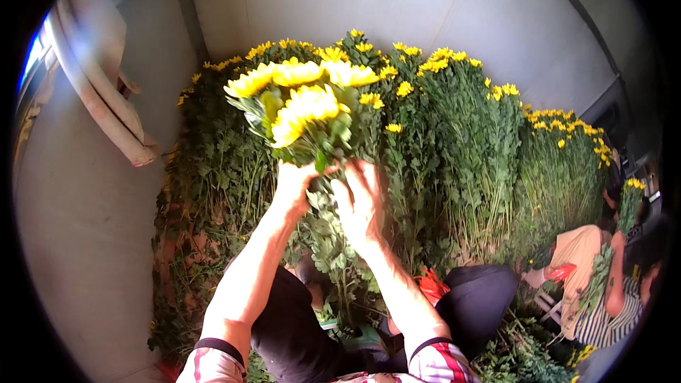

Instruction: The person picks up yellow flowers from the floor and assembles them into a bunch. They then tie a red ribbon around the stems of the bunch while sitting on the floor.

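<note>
A bunch of yellow chrysanthemums point(308, 109) stands upright before me, its blossoms brightly lit and its leafy stems point(330, 239) hanging down between my forearms. Just under the flower heads, my left hand point(294, 186) grips the bunch from the left side. My right hand point(362, 199) rests against the stems from the right with its fingers curved around them; leaves and glare partly hide the fingertips. Behind the bunch, a thick row of cut chrysanthemums point(468, 149) leans upright against a pale wall.
Red ties point(432, 286) lie by my bent right knee point(481, 298). Another person point(601, 298) sits at the right, holding a flower bunch point(631, 205). Loose leaves and stems point(524, 343) litter the ground. A rolled pale cloth point(106, 96) hangs at the left wall.
</note>
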The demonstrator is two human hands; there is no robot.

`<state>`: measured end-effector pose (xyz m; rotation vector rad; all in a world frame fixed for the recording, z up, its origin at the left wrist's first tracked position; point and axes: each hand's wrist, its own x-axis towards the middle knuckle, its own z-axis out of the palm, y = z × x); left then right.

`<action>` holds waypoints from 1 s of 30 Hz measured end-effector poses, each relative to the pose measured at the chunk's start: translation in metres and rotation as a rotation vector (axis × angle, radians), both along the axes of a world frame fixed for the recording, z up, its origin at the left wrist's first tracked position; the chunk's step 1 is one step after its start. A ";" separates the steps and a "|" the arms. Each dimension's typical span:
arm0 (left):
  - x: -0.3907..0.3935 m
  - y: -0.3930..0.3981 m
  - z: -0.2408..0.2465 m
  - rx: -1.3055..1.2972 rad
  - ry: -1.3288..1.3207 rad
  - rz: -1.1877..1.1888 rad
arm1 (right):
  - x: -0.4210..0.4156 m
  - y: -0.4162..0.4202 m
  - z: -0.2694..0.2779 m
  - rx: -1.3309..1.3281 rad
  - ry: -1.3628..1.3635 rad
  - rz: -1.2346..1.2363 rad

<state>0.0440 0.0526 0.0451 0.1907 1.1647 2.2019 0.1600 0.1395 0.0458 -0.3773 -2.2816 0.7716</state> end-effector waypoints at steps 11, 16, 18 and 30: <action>-0.020 -0.026 0.012 -0.077 0.108 -0.042 | -0.009 -0.029 -0.039 -0.713 -0.278 0.310; -0.019 -0.032 0.007 -0.121 0.110 0.129 | -0.019 -0.008 -0.089 -0.838 -0.099 0.572; -0.030 -0.046 0.002 -0.095 0.085 0.196 | -0.026 0.026 -0.127 -0.781 -0.036 0.389; -0.032 -0.041 0.000 -0.132 0.002 0.259 | -0.029 0.076 -0.294 0.089 -0.677 -0.238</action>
